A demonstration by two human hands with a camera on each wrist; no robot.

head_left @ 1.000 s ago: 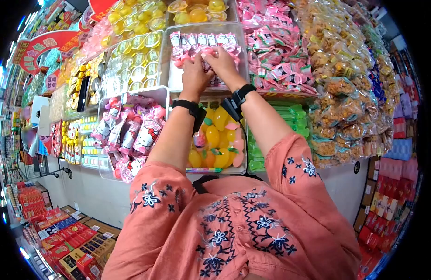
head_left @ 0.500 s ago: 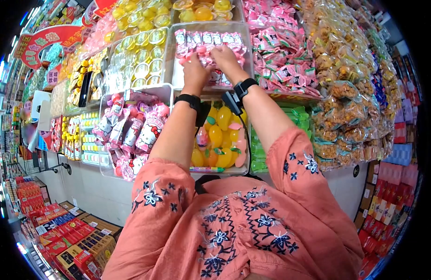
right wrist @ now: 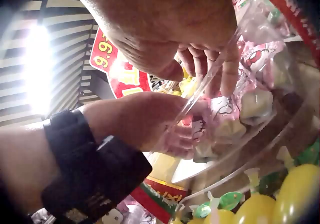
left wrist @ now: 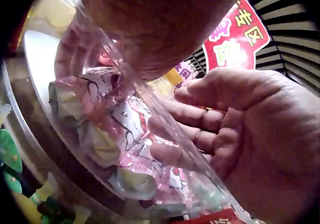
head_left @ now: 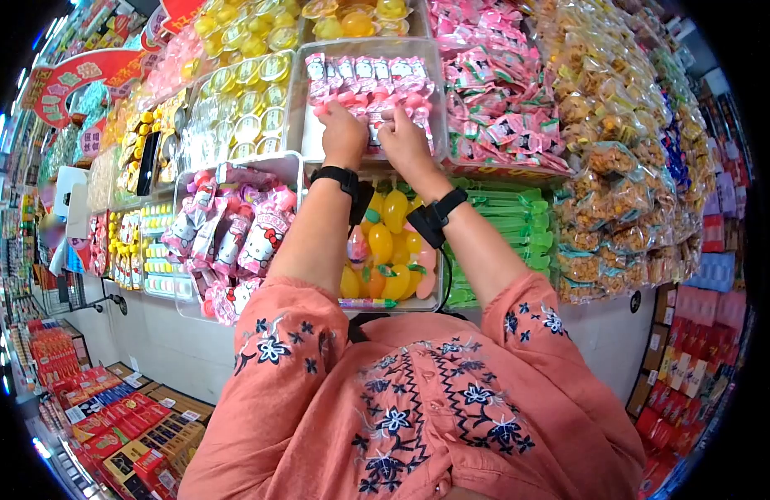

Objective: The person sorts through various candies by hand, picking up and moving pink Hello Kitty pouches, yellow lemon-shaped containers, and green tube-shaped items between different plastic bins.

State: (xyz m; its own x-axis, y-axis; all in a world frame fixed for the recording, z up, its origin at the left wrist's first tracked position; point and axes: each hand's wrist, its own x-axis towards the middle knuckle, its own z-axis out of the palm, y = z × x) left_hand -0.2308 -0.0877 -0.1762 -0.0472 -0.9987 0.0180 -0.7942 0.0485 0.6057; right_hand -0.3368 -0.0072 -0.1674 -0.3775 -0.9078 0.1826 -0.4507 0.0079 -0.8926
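Pink cartoon-cat candy packets (head_left: 376,71) stand in a row at the back of a clear plastic bin (head_left: 441,92). A second row of packets (right wrist: 255,101) lies nearer the front. My left hand (head_left: 345,137) is over the left end of that front row. Its fingers (right wrist: 175,139), seen through the bin wall, curl at the endmost packet (right wrist: 199,129). My right hand (head_left: 408,148) hovers over the middle of the front row, fingers loosely bent with nothing held; its palm (left wrist: 280,124) shows in the left wrist view.
A bin of yellow fruit-shaped jellies (head_left: 389,237) stands in front. Larger pink packets (head_left: 260,237) fill a bin at left, and green plastic items (head_left: 501,237) lie at right. Beyond are heaps of pink sweets (head_left: 501,92) and bagged snacks (head_left: 605,158). The bin's clear walls rise beside both hands.
My hands were together over the front row and have parted. The right hand has drawn back toward me, and more of the front-row packets show between the hands.
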